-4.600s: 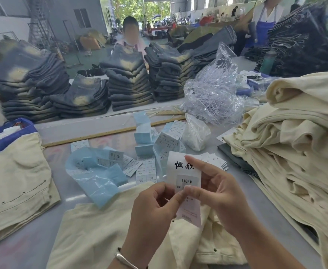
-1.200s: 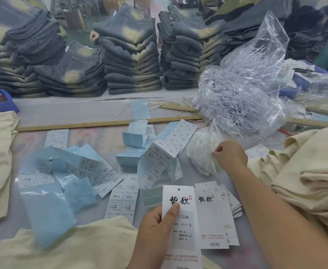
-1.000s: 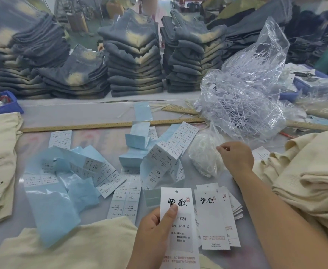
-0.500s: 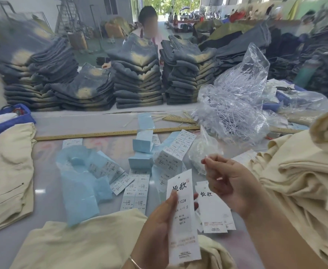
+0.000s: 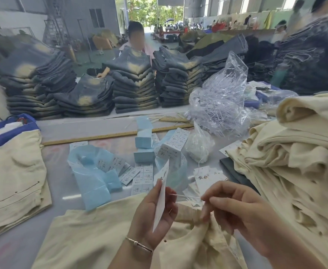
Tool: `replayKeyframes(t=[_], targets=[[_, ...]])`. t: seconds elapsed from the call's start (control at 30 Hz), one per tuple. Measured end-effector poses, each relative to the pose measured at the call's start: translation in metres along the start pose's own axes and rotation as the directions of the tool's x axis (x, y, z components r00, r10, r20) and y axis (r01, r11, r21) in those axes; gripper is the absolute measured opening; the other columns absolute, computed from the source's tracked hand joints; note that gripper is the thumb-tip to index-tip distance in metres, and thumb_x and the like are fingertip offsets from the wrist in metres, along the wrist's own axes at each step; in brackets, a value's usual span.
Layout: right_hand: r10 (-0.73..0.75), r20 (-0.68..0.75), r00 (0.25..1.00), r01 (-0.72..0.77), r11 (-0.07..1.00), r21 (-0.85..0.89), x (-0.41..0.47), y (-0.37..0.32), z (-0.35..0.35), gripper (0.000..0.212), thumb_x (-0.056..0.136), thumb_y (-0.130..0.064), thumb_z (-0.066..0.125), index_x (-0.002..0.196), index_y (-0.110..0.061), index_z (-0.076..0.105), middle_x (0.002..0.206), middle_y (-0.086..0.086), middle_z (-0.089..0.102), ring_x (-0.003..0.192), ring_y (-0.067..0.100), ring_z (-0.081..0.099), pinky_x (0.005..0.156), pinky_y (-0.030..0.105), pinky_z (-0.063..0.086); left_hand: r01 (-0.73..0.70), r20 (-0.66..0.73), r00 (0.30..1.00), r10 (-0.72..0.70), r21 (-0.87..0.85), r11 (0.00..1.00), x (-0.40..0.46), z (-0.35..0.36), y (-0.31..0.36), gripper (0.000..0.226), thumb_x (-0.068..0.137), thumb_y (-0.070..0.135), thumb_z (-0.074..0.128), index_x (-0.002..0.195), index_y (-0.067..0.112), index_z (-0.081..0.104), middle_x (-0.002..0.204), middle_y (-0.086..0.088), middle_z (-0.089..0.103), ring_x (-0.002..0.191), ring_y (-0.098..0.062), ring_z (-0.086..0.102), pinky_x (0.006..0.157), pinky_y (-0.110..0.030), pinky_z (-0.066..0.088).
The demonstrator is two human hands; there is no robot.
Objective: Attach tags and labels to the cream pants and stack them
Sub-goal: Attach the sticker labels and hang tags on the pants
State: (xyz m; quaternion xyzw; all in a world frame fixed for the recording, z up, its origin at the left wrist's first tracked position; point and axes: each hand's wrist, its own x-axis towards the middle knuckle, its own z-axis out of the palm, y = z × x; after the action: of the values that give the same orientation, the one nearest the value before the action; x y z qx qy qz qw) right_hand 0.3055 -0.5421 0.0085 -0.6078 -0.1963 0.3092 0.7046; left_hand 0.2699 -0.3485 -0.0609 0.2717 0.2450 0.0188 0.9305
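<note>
My left hand [image 5: 151, 216] holds a white hang tag [image 5: 161, 195] upright and edge-on above a pair of cream pants [image 5: 85, 233] lying at the table's near edge. My right hand [image 5: 235, 208] pinches a thin white tag string [image 5: 184, 196] that runs leftward to the tag. More white hang tags [image 5: 207, 178] lie on the table just behind my hands. Sheets of small size stickers [image 5: 143, 178] and blue backing paper [image 5: 93, 175] are spread across the middle. A tall heap of cream pants [image 5: 295, 152] fills the right side.
Folded cream pants [image 5: 12, 175] lie at the left beside a blue bin [image 5: 8, 129]. A clear bag of white plastic ties [image 5: 221, 107] and a small bag of strings [image 5: 198, 148] sit mid-right. Stacks of dark jeans [image 5: 134, 86] and a wooden ruler [image 5: 105, 135] line the back; a person works behind them.
My right hand left the small bag with a string and came down beside the tag. My left hand lifted the tag off the table and turned it edge-on.
</note>
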Motion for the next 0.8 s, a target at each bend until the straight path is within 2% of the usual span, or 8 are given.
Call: replayKeyframes(t=[0.1, 0.2, 0.27, 0.37, 0.5, 0.63, 0.7, 0.8], targets=[[-0.041, 0.096, 0.995, 0.032, 0.995, 0.093, -0.010, 0.000, 0.005, 0.032, 0.068, -0.003, 0.051, 0.095, 0.010, 0.061, 0.100, 0.034, 0.067, 0.046, 0.027, 0.056, 0.042, 0.023, 0.034, -0.016, -0.017, 1.000, 0.018, 0.096, 0.995, -0.012, -0.005, 0.000, 0.034, 0.084, 0.032, 0.065, 0.058, 0.011, 0.071, 0.063, -0.004, 0.062, 0.056, -0.013, 0.060, 0.046, -0.023, 0.048], [-0.100, 0.131, 0.986, 0.092, 0.994, 0.065, -0.014, 0.003, 0.018, 0.031, 0.076, 0.005, 0.055, 0.105, 0.012, 0.057, 0.107, 0.030, 0.067, 0.066, 0.036, 0.069, 0.051, 0.026, 0.047, -0.010, 0.009, 1.000, 0.007, 0.257, 0.966, -0.031, -0.012, 0.004, 0.035, 0.090, 0.033, 0.058, 0.076, 0.006, 0.076, 0.068, -0.009, 0.069, 0.058, -0.021, 0.068, 0.048, -0.026, 0.053], [-0.149, 0.062, 0.987, 0.151, 0.988, -0.040, -0.015, 0.007, 0.030, 0.021, 0.083, 0.000, 0.067, 0.102, 0.008, 0.060, 0.099, 0.024, 0.072, 0.070, 0.036, 0.071, 0.056, 0.026, 0.052, -0.114, 0.008, 0.992, 0.128, 0.515, 0.850, -0.041, -0.024, 0.007, 0.033, 0.093, 0.034, 0.059, 0.092, 0.004, 0.073, 0.083, -0.010, 0.075, 0.076, -0.027, 0.072, 0.066, -0.036, 0.060], [-0.249, -0.119, 0.961, 0.230, 0.961, -0.156, -0.012, 0.017, 0.047, 0.011, 0.076, -0.013, 0.067, 0.081, -0.005, 0.072, 0.074, 0.020, 0.072, 0.055, 0.030, 0.068, 0.051, 0.025, 0.050, -0.213, 0.013, 0.952, 0.306, 0.745, 0.632, -0.052, -0.041, 0.013, 0.024, 0.088, 0.030, 0.066, 0.087, 0.008, 0.076, 0.086, -0.007, 0.076, 0.087, -0.029, 0.071, 0.082, -0.038, 0.056], [-0.379, -0.077, 0.922, 0.323, 0.863, -0.389, -0.006, 0.031, 0.064, 0.013, 0.078, -0.027, 0.071, 0.073, -0.017, 0.075, 0.060, 0.006, 0.063, 0.047, 0.013, 0.050, 0.046, 0.020, 0.038, -0.317, 0.134, 0.929, 0.344, 0.766, 0.559, -0.069, -0.051, 0.015, 0.009, 0.079, 0.019, 0.078, 0.086, 0.013, 0.078, 0.086, -0.009, 0.076, 0.081, -0.025, 0.070, 0.078, -0.040, 0.056], [-0.400, -0.068, 0.914, 0.300, 0.779, -0.550, -0.002, 0.038, 0.077, 0.030, 0.075, -0.054, 0.070, 0.063, -0.026, 0.070, 0.061, 0.004, 0.054, 0.053, 0.007, 0.043, 0.051, 0.025, 0.034, -0.443, 0.316, 0.895, 0.314, 0.707, 0.551, -0.085, -0.048, 0.015, 0.034, 0.070, 0.007, 0.069, 0.102, 0.018, 0.071, 0.091, -0.010, 0.074, 0.081, -0.024, 0.070, 0.069, -0.034, 0.056], [-0.306, -0.071, 0.949, 0.206, 0.778, -0.594, -0.001, 0.040, 0.082, 0.030, 0.085, -0.050, 0.063, 0.067, -0.026, 0.065, 0.060, 0.004, 0.053, 0.055, 0.005, 0.043, 0.055, 0.029, 0.036, -0.489, 0.389, 0.872, 0.298, 0.663, 0.566, -0.092, -0.042, 0.015, 0.040, 0.073, -0.001, 0.060, 0.104, 0.023, 0.070, 0.090, -0.011, 0.073, 0.079, -0.023, 0.070, 0.067, -0.032, 0.056], [-0.202, -0.045, 0.978, 0.107, 0.677, -0.729, -0.001, 0.041, 0.086, 0.023, 0.096, -0.034, 0.051, 0.075, -0.026, 0.054, 0.065, -0.010, 0.056, 0.060, 0.002, 0.045, 0.062, 0.031, 0.041, -0.551, 0.435, 0.834, 0.339, 0.624, 0.555, -0.098, -0.035, 0.015, 0.034, 0.077, 0.002, 0.056, 0.101, 0.021, 0.072, 0.089, -0.013, 0.072, 0.079, -0.024, 0.071, 0.066, -0.030, 0.056]])
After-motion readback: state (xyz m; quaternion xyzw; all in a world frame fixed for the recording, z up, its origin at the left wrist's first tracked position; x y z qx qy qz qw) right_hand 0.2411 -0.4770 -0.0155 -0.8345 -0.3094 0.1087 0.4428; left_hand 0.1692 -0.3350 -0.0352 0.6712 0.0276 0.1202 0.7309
